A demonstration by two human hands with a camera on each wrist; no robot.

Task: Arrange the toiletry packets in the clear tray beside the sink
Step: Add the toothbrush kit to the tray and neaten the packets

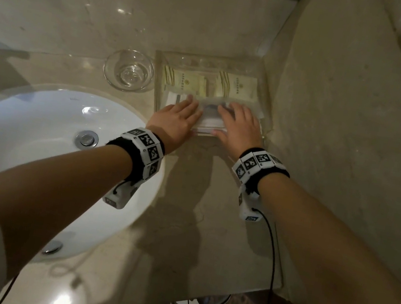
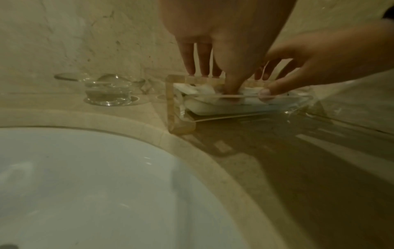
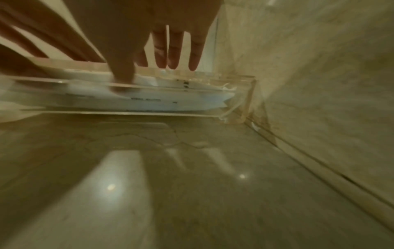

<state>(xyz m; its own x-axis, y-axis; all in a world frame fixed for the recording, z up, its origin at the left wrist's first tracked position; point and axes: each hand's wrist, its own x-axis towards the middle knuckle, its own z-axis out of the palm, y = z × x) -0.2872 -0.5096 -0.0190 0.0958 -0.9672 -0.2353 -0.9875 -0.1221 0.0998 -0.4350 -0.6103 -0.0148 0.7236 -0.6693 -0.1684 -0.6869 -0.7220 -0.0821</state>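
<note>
The clear tray [image 1: 211, 59] stands on the marble counter beside the sink, in the corner against the right wall. Its back row holds cream packets [image 1: 179, 81], printed side up. White packets [image 1: 211, 123] lie stacked in the front row. My left hand [image 1: 183, 112] and right hand [image 1: 238, 121] lie flat on that stack, side by side, with straight fingers. In the left wrist view the left hand [image 2: 217, 67] presses its thumb down onto the white packets [image 2: 202, 105] behind the tray [image 2: 171, 102] wall. In the right wrist view the right hand [image 3: 164, 53] does the same on the white packets [image 3: 149, 102].
A clear glass bowl [image 1: 128, 73] stands just left of the tray, close to my left hand. The white sink [image 1: 33, 149] fills the left side, with its drain [image 1: 86, 138]. The marble wall [image 1: 333, 121] borders the tray on the right. Bare counter [image 1: 185, 202] lies in front of the tray.
</note>
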